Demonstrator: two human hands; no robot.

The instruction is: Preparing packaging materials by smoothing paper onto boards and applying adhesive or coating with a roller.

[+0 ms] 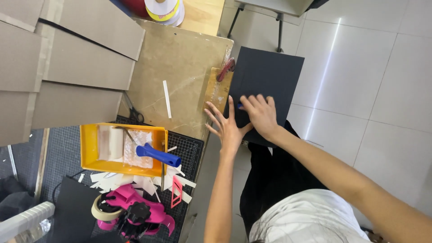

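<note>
A black sheet [270, 74] overhangs the counter [180, 58] edge. The left hand [227, 128], open, presses its near corner; the right hand [261, 114] lies flat beside, over something blue. Mostly unsupported, the sheet could likely sag or slide.

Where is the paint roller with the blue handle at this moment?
In the head view, the roller lies in the yellow tray at lower left, on the cutting mat, above the pink tape dispenser.

Left hand [228, 128] flat, fingers [215, 111] splayed; right hand [261, 114] palm-down beside it, perhaps pressing.
</note>
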